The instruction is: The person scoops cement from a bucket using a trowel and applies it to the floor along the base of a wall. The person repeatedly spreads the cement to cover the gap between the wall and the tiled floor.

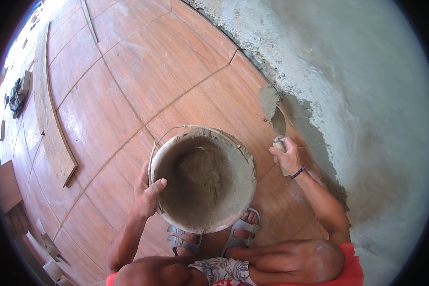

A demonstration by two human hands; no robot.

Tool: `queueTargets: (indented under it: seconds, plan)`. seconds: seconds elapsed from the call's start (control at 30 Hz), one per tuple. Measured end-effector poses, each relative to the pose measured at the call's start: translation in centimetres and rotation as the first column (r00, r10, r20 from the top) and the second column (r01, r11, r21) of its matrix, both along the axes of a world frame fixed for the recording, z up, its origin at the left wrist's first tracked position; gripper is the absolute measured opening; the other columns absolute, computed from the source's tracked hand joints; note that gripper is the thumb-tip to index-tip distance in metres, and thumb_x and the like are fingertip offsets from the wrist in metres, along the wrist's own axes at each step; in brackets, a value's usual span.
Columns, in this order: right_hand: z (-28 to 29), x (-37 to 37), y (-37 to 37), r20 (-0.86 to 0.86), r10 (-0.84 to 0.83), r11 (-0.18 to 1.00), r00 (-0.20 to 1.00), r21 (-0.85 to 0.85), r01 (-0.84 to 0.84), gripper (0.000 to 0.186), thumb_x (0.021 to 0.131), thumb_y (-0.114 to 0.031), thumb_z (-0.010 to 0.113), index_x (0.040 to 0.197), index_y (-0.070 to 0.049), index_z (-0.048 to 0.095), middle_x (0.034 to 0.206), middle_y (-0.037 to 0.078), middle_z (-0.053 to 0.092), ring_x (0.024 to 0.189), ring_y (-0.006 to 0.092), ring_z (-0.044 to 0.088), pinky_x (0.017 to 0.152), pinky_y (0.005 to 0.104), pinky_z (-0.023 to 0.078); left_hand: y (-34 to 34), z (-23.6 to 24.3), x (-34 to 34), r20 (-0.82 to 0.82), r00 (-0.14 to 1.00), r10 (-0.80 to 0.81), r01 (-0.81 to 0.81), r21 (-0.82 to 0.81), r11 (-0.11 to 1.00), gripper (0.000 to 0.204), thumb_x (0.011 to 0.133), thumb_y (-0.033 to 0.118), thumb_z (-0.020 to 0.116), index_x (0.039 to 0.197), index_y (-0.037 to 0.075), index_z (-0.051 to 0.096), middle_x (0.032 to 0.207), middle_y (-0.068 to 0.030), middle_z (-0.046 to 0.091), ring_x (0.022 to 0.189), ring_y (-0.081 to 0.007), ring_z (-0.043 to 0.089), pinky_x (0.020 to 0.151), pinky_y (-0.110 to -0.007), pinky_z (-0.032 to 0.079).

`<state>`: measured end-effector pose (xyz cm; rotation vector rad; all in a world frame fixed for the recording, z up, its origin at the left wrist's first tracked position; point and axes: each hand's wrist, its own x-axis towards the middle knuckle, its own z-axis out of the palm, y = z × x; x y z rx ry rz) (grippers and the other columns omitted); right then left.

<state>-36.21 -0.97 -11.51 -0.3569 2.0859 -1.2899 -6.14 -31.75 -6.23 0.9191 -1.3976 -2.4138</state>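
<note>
My left hand (147, 193) grips the left rim of a bucket (245, 190), its thumb over the edge and the fingers hidden behind the outer wall. Wet grey mortar (205, 171) lies in the bottom of the bucket, and its wire handle rests along the far rim. My right hand (289, 155) is closed around the handle of a trowel (279, 125). A lump of mortar (270, 99) sits on the far part of the blade, close to the base of the wall. Fresh darker mortar (306, 125) covers a strip low on the wall beside the trowel.
A rough plastered wall (367, 119) rises along the right. Wood-look tiles (128, 62) cover the floor, with a tile skirting along the wall. A long wooden plank (52, 119) lies at left, near scattered offcuts (21, 93). My sandalled feet (186, 240) are just below the bucket.
</note>
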Motion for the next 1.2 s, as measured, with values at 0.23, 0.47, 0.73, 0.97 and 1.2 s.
queueTargets:
  seconds: [0.23,0.47,0.73,0.97,1.2]
  plan:
    - [0.2,-1.7,-0.1,0.158,-0.089,0.995,0.983,-0.034,0.095,0.027,0.090,-0.019,0.068,0.104,0.000,0.055,0.075,0.003,0.057,0.055,0.0097,0.057,0.046,0.0272,0.047,0.1,0.1,-0.1,0.018,1.000,0.023,-0.024,0.024,0.999,0.075,0.084,0.024,0.076,0.143,-0.003,0.038,0.134,-0.0143,0.054,0.124,-0.0220,0.050,0.107,-0.037,0.038]
    - [1.3,-2.4,0.6,0.165,-0.068,0.991,0.984,-0.104,0.086,0.025,0.094,-0.021,0.063,0.106,0.000,0.057,0.077,0.004,0.059,0.056,0.0100,0.057,0.048,0.0267,0.048,0.0,0.0,-0.2,0.017,0.999,0.031,-0.031,0.044,0.999,0.075,0.085,0.022,0.075,0.144,-0.003,0.037,0.134,-0.0146,0.054,0.124,-0.0216,0.051,0.106,-0.037,0.040]
    - [5.0,-2.2,2.0,0.029,-0.083,0.994,0.996,-0.070,0.085,0.026,0.096,-0.021,0.062,0.110,0.000,0.056,0.079,0.006,0.060,0.057,0.0099,0.057,0.049,0.0243,0.048,-0.1,-0.1,-0.2,0.006,1.000,0.008,-0.008,0.028,1.000,0.071,0.086,0.022,0.074,0.143,-0.003,0.039,0.133,-0.0136,0.054,0.124,-0.0213,0.050,0.106,-0.036,0.039]
    - [7.3,-1.0,2.0,-0.047,-0.107,0.994,0.993,-0.039,0.105,0.029,0.096,-0.019,0.063,0.114,0.002,0.055,0.079,0.006,0.060,0.058,0.0110,0.057,0.050,0.0248,0.047,-0.3,-0.2,0.0,-0.009,1.000,-0.001,0.001,0.056,0.998,0.071,0.086,0.020,0.074,0.143,-0.002,0.039,0.133,-0.0125,0.054,0.124,-0.0211,0.050,0.107,-0.036,0.038]
    - [7.3,0.4,3.8,-0.504,-0.009,0.984,0.864,0.151,0.098,0.028,0.090,-0.015,0.067,0.109,0.004,0.058,0.082,0.011,0.065,0.065,0.0176,0.063,0.060,0.0318,0.051,-0.5,-0.3,0.1,-0.016,1.000,-0.015,0.016,0.045,0.999,0.067,0.087,0.016,0.072,0.142,-0.002,0.039,0.132,-0.0128,0.054,0.124,-0.0209,0.050,0.107,-0.035,0.039]
